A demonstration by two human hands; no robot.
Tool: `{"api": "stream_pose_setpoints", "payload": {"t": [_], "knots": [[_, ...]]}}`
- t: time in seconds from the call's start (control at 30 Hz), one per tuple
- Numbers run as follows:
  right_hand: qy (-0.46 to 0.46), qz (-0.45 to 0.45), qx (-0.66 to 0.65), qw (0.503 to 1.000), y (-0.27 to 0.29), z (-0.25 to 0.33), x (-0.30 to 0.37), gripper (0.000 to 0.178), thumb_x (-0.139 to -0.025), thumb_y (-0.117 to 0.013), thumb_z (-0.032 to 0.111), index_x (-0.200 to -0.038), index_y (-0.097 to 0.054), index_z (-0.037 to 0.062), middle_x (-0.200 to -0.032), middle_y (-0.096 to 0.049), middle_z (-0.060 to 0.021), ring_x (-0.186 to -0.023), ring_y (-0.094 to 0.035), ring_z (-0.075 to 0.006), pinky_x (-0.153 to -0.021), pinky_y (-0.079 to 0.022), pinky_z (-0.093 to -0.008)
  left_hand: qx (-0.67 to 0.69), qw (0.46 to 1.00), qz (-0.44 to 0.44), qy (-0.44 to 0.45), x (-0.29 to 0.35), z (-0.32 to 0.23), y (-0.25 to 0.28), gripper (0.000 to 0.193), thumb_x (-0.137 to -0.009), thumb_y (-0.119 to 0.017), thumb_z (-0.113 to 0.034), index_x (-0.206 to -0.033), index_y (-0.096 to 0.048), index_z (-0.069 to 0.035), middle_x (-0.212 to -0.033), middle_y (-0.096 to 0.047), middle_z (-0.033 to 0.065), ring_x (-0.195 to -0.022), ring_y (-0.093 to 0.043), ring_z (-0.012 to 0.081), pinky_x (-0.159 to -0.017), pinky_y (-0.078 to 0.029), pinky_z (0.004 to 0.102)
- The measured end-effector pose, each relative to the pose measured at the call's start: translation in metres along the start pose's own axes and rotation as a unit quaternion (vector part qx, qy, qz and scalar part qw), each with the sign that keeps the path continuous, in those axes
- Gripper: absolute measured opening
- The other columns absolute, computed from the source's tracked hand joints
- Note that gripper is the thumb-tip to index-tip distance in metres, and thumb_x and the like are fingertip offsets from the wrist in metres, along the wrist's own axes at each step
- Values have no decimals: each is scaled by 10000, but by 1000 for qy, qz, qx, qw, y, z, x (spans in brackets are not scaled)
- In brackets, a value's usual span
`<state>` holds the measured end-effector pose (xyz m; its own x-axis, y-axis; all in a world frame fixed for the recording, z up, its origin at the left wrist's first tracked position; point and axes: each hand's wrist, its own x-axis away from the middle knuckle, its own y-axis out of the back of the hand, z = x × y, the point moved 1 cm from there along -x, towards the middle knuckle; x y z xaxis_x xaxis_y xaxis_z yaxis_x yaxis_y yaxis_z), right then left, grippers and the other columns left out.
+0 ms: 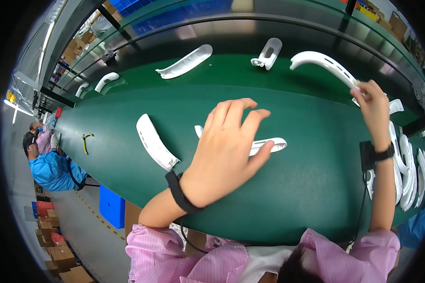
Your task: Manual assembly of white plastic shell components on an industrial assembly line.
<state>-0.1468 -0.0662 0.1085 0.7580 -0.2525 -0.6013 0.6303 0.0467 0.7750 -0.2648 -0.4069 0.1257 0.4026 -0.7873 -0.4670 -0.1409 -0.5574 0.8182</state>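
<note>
My right hand (374, 108), at the far right of the green table, pinches the near end of a long curved white plastic part (325, 62) with slots along it. My left hand (226, 146) hovers mid-table with its fingers spread and bent, holding nothing. Under it lies a smaller white plastic part (275, 145), partly hidden by the hand; whether the thumb touches it I cannot tell. Left of that hand rests a curved white shell (155, 144) with a ragged lower end.
White shells (186, 62) and a slotted white piece (270, 53) lie along the back. Many similar parts (405, 174) are stacked at right. Yellow-handled pliers (86, 144) lie left on the green table (311, 188). Co-workers (54, 165) sit at its far left. Cables hang from both wristbands.
</note>
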Motion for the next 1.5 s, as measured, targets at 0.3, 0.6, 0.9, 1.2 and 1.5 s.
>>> {"api": "stream_pose_setpoints", "payload": {"t": [0.3, 0.6, 0.9, 1.2, 1.5], "knots": [[-141, 27, -95, 985, 49, 47, 52, 364, -876, -737, 115, -1222, -661, 32, -1151, -694, -60, -795, -665, -132, -668, -523, -248, -77, 989, 124, -7, 16, 57, -26, 424, -847, -743, -316, -1137, -624, -29, -1035, -647, 168, -1031, -590, 372, -963, -421, 461], [-317, -230, 264, 881, 311, -32, 360, 321, -1048, -502, 226, -1034, -724, -6, -818, -657, -19, -665, -510, -64, -597, -405, -240, -113, 959, 240, 100, 7, 62, -25, 297, -959, -608, -246, -1120, -625, 2, -1032, -640, 183, -1001, -603, 390, -1002, -404, 461], [-819, 343, -82, 452, 252, -60, 646, 584, -833, -746, 459, -1188, -700, -2, -857, -737, -159, -796, -684, -259, -741, -525, -361, -127, 916, 333, 185, -21, 39, -22, 598, -757, -804, -233, -1260, -603, 20, -1201, -651, 201, -1115, -589, 372, -976, -443, 435], [-778, 280, 37, 561, 42, -123, 782, 1188, -642, -808, 674, -1491, -377, -36, -1502, -325, -358, -1391, -382, -469, -1149, -358, -463, -156, 863, 421, 233, -30, 64, -22, 695, -700, -847, -209, -1280, -572, 60, -1082, -691, 252, -1021, -666, 367, -890, -502, 421], [-683, 341, 63, 643, -82, -102, 844, 693, -844, -700, 432, -1391, -495, 58, -1239, -589, -308, -1196, -548, -465, -1009, -483, -495, -204, 876, 390, 199, -28, 86, -33, 627, -725, -842, -221, -1202, -578, 87, -1090, -688, 223, -1023, -663, 328, -917, -495, 399]]}}
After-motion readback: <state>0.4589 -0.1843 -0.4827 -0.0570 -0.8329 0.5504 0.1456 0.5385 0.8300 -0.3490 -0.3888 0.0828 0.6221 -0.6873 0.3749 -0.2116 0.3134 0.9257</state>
